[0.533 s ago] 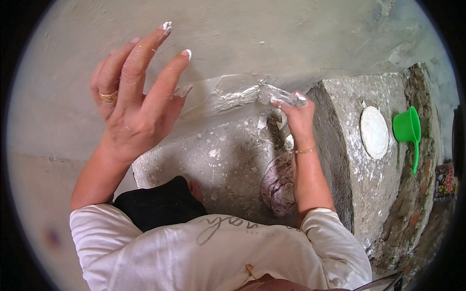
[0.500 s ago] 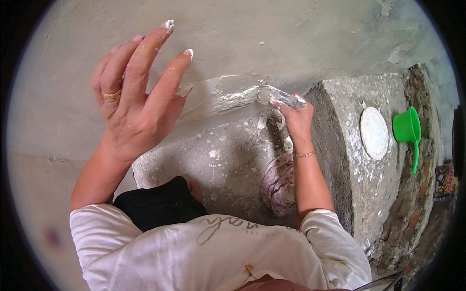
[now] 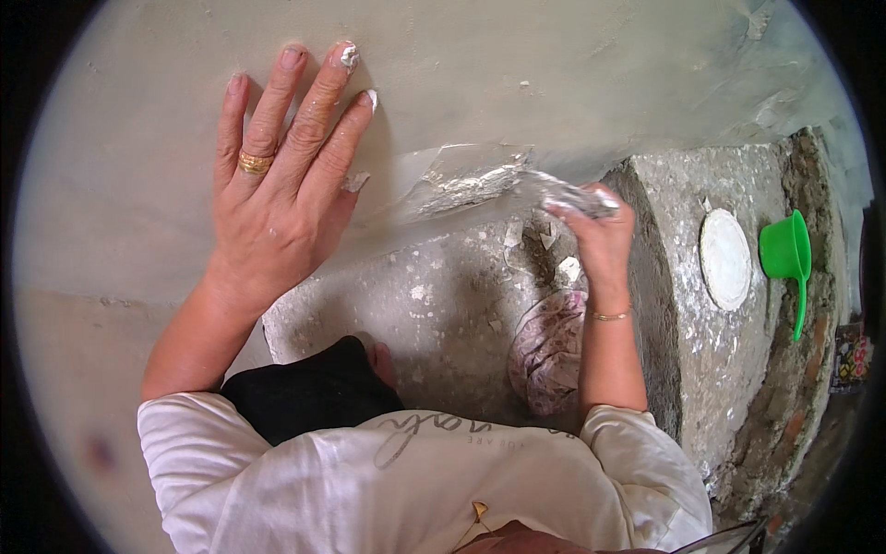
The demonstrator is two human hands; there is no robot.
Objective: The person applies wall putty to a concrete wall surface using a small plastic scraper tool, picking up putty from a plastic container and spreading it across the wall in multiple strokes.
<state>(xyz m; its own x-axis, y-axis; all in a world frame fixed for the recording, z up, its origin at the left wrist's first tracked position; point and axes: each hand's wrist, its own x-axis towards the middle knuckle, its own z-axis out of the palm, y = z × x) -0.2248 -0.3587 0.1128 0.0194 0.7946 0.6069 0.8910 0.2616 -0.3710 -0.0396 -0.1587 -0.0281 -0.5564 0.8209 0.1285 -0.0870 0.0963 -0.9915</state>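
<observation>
My left hand (image 3: pixel 281 185) lies on the grey plastered wall (image 3: pixel 443 74), its fingers spread and pointing up. White paste coats two of its fingertips. A small greyish flat piece (image 3: pixel 355 182) shows beside the thumb; whether the hand holds it I cannot tell. My right hand (image 3: pixel 604 235) is closed round a putty knife (image 3: pixel 577 196) smeared with white, slightly blurred. Its blade end meets a rough white patch (image 3: pixel 471 183) low on the wall, just above the floor. The grip inside the fingers is mostly hidden.
A crumpled pinkish cloth (image 3: pixel 549 355) lies on the speckled concrete floor (image 3: pixel 443 286), near loose plaster flakes (image 3: pixel 569 268). On the raised concrete ledge (image 3: pixel 692 194) at right are a round white lid (image 3: pixel 725 260) and a green dipper (image 3: pixel 786 247). A dark packet (image 3: pixel 849 355) sits at the far right.
My left hand has gone from lifted, bent fingers to lying flatter on the wall. My right hand and the putty knife have moved right along the white patch. The whole view has shifted slightly.
</observation>
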